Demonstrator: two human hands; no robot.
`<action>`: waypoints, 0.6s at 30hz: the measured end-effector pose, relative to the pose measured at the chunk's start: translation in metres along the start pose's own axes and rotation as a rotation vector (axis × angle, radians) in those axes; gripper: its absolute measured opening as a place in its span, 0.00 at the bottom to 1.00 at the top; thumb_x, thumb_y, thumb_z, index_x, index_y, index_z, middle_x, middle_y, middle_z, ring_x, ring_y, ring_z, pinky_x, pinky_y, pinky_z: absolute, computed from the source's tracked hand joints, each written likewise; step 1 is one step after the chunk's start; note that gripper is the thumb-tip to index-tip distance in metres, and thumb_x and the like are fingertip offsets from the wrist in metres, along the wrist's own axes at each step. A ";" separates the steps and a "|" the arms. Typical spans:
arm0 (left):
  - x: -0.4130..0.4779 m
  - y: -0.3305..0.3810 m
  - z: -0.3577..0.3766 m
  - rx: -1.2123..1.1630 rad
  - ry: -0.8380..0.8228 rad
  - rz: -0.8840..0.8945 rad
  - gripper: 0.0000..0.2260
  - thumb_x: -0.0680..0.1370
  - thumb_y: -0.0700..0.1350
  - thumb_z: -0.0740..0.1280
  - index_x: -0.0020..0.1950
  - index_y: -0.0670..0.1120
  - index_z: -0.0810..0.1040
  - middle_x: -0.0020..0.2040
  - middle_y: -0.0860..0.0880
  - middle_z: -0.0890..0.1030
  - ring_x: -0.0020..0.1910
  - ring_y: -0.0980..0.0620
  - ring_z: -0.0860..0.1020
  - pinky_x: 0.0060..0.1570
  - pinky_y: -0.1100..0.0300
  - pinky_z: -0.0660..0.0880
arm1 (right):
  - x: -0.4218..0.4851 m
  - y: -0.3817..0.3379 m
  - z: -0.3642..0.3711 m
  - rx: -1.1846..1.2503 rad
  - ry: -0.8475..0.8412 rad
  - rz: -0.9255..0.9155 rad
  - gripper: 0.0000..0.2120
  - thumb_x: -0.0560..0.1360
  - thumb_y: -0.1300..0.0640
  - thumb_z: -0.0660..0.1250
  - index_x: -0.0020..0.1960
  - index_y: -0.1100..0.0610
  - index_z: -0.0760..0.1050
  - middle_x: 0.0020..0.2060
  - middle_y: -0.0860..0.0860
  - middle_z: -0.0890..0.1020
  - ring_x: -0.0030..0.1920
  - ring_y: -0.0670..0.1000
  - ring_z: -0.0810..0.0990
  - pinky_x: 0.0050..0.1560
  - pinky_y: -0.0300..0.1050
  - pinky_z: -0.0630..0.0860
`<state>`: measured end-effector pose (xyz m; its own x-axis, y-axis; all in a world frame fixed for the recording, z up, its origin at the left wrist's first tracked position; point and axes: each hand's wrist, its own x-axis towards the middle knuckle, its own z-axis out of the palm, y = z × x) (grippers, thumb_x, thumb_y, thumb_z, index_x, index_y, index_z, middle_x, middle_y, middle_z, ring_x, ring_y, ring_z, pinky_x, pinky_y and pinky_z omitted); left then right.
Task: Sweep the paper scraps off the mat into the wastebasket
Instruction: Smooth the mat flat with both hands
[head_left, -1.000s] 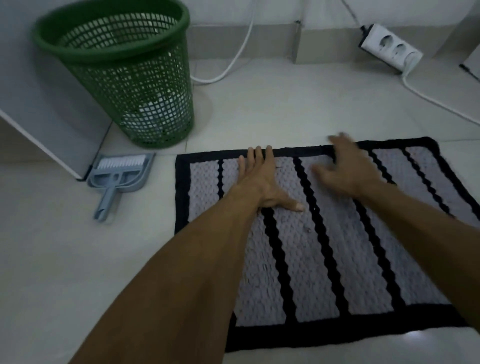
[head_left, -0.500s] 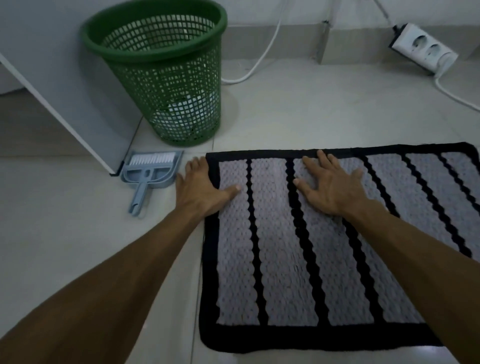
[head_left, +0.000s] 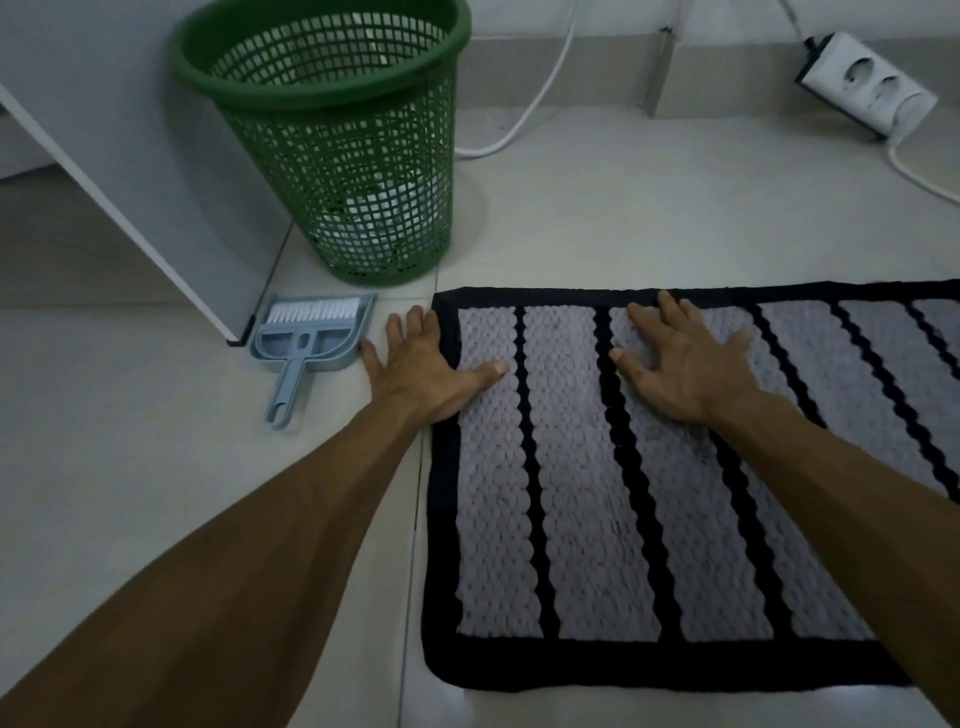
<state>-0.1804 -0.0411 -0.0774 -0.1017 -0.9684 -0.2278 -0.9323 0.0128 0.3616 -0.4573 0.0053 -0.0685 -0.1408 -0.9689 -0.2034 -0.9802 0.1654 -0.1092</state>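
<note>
Hands both flat. Our left hand (head_left: 421, 366) straddles the left border of the grey-and-black striped woven mat (head_left: 582, 519): thumb on the grey pile, spread fingers (head_left: 415, 328) straight on the pale tile floor (head_left: 156, 415), just beside the blue-grey plastic dustpan with brush (head_left: 311, 338). Our right hand (head_left: 680, 366) lies palm-down on the mat near its far border, fingers splayed, gripping nothing. Green plastic mesh wastebasket (head_left: 337, 156) stands upright beyond the mat's far-left corner; something white shows low through its mesh.

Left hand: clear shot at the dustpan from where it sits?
Probably yes. The left hand lies flat, straddling the mat edge, fingers on the tile right beside the dustpan. Nothing stands between them; the handle points toward the person, away from the wastebasket.
</note>
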 end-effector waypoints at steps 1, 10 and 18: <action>0.000 0.000 0.000 0.002 -0.004 -0.003 0.54 0.63 0.77 0.57 0.77 0.48 0.43 0.78 0.50 0.42 0.76 0.49 0.39 0.72 0.41 0.35 | 0.000 -0.001 0.000 -0.005 -0.012 0.005 0.36 0.76 0.30 0.46 0.79 0.44 0.45 0.80 0.49 0.42 0.79 0.51 0.41 0.70 0.76 0.41; 0.002 -0.003 0.002 -0.033 0.045 0.048 0.51 0.65 0.76 0.58 0.77 0.51 0.40 0.79 0.50 0.45 0.76 0.47 0.41 0.71 0.38 0.35 | -0.059 -0.056 0.016 -0.064 -0.055 -0.161 0.41 0.73 0.25 0.41 0.78 0.44 0.39 0.79 0.51 0.39 0.78 0.59 0.39 0.66 0.80 0.43; -0.021 -0.005 0.006 -0.156 0.126 0.098 0.49 0.68 0.73 0.58 0.77 0.48 0.41 0.78 0.45 0.48 0.77 0.48 0.44 0.73 0.42 0.38 | -0.064 -0.061 0.005 -0.069 -0.155 -0.134 0.43 0.72 0.24 0.44 0.78 0.45 0.37 0.79 0.52 0.37 0.78 0.60 0.38 0.67 0.80 0.46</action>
<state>-0.1757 -0.0191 -0.0800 -0.1362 -0.9880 -0.0735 -0.8540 0.0795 0.5141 -0.3878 0.0580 -0.0536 0.0090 -0.9406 -0.3394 -0.9967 0.0190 -0.0792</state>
